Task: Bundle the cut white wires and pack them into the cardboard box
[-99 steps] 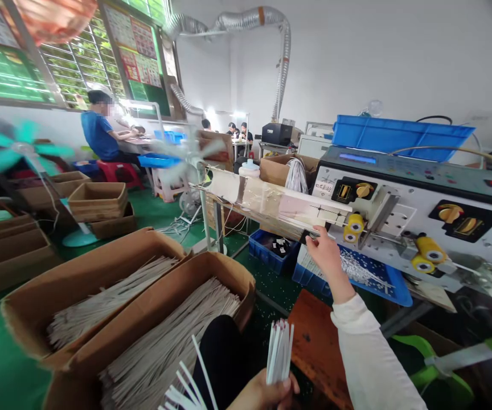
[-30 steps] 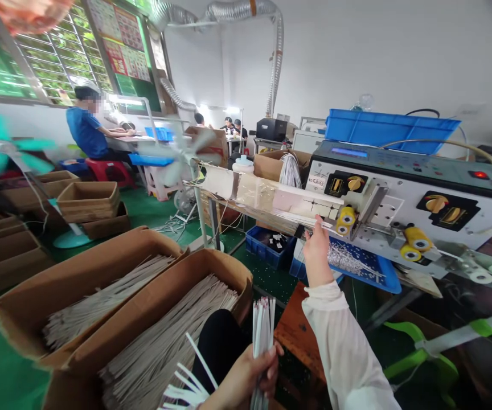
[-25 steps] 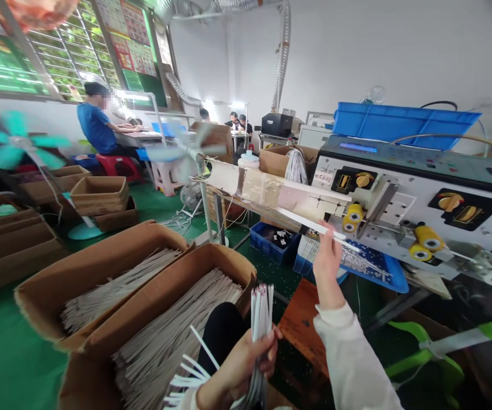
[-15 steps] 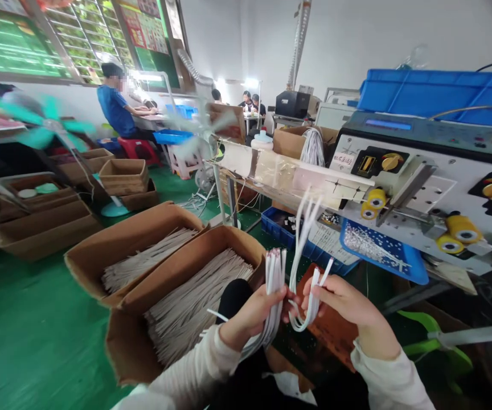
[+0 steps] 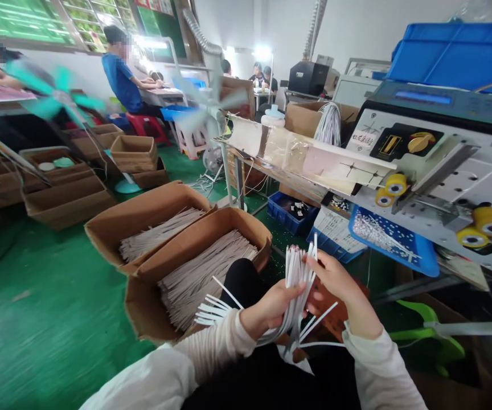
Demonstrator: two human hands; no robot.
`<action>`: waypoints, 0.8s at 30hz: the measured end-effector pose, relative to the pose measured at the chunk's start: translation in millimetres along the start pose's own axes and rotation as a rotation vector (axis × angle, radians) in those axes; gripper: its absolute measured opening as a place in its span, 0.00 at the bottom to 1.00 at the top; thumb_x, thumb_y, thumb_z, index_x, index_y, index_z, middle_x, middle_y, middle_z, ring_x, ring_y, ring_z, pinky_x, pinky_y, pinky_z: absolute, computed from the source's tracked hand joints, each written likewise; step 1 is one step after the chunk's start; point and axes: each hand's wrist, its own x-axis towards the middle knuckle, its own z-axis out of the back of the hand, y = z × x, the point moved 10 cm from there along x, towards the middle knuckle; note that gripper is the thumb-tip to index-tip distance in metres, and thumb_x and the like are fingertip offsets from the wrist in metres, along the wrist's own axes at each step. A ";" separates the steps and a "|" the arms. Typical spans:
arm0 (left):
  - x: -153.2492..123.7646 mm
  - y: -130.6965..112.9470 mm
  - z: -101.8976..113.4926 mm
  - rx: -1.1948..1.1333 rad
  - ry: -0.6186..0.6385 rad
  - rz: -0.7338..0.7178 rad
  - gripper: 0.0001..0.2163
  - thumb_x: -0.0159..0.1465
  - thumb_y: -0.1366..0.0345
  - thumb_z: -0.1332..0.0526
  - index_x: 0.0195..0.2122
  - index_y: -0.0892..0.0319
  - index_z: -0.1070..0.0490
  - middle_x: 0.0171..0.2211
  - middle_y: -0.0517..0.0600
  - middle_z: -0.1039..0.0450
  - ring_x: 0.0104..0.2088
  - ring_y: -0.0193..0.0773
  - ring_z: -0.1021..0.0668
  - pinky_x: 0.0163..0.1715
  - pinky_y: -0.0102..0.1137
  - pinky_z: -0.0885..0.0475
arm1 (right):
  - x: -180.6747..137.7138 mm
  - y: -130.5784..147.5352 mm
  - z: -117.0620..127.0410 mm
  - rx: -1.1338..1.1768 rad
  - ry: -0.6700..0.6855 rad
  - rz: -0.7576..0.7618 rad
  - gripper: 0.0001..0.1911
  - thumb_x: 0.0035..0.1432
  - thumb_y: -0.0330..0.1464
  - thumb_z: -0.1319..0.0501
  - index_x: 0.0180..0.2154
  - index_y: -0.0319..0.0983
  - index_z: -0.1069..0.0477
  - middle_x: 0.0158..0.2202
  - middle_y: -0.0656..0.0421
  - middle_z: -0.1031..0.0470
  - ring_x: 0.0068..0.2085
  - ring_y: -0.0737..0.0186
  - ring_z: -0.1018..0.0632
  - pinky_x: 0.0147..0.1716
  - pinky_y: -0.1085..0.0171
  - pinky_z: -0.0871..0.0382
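Observation:
A bundle of white cables point(image 5: 294, 267) stands upright in my left hand point(image 5: 281, 304), whose fingers are wrapped round it. The cut tips at the top show small reddish ends. My right hand point(image 5: 332, 273) pinches a few white cables against the right side of the same bundle, close to the tips. Lower down the cables bend; some loose ends stick out to the left over my forearm, others to the right below my right hand. Some fingers of both hands are hidden behind the bundle.
Two cardboard boxes point(image 5: 267, 242) full of white cables stand on the floor at left. A cable machine point(image 5: 455, 171) with yellow rollers is at right, above a blue tray point(image 5: 429, 265) of white scraps. A green fan point(image 5: 431, 330) is low right. Co-workers sit farther back.
My right hand has brought its separate cables over to the bundle in my left hand, and they now lie together. The view has turned slightly, shifting the surroundings.

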 end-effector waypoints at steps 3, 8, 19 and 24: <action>-0.5 -1.1 2.8 0.023 -0.047 -0.031 0.20 0.56 0.54 0.29 0.40 0.66 0.27 0.30 0.54 0.21 0.20 0.32 0.27 0.21 0.27 0.33 | 0.2 0.0 -1.4 0.009 -0.032 0.032 0.21 0.63 0.48 0.43 0.44 0.38 0.25 0.42 0.53 0.21 0.43 0.53 0.22 0.46 0.57 0.29; -4.2 -9.8 4.3 0.052 -0.107 -0.068 0.22 0.53 0.53 0.28 0.39 0.66 0.27 0.27 0.50 0.24 0.19 0.30 0.29 0.20 0.27 0.35 | -5.4 -15.0 -3.2 0.115 -0.016 -0.060 0.22 0.63 0.51 0.43 0.36 0.39 0.27 0.26 0.61 0.29 0.26 0.64 0.28 0.28 0.64 0.33; -3.7 -0.5 -1.8 0.045 -0.038 0.000 0.20 0.55 0.55 0.28 0.41 0.66 0.26 0.30 0.53 0.22 0.25 0.36 0.21 0.26 0.29 0.26 | -10.8 -18.4 10.5 0.213 -0.161 -0.084 0.20 0.59 0.50 0.39 0.33 0.39 0.28 0.23 0.63 0.37 0.24 0.67 0.34 0.21 0.68 0.42; -7.0 3.8 -5.9 0.015 0.042 0.054 0.22 0.55 0.56 0.28 0.45 0.67 0.27 0.29 0.52 0.22 0.24 0.37 0.20 0.26 0.30 0.25 | -8.5 -20.9 2.9 0.498 -0.120 -0.116 0.34 0.55 0.47 0.33 0.61 0.46 0.39 0.40 0.58 0.24 0.23 0.70 0.31 0.15 0.72 0.46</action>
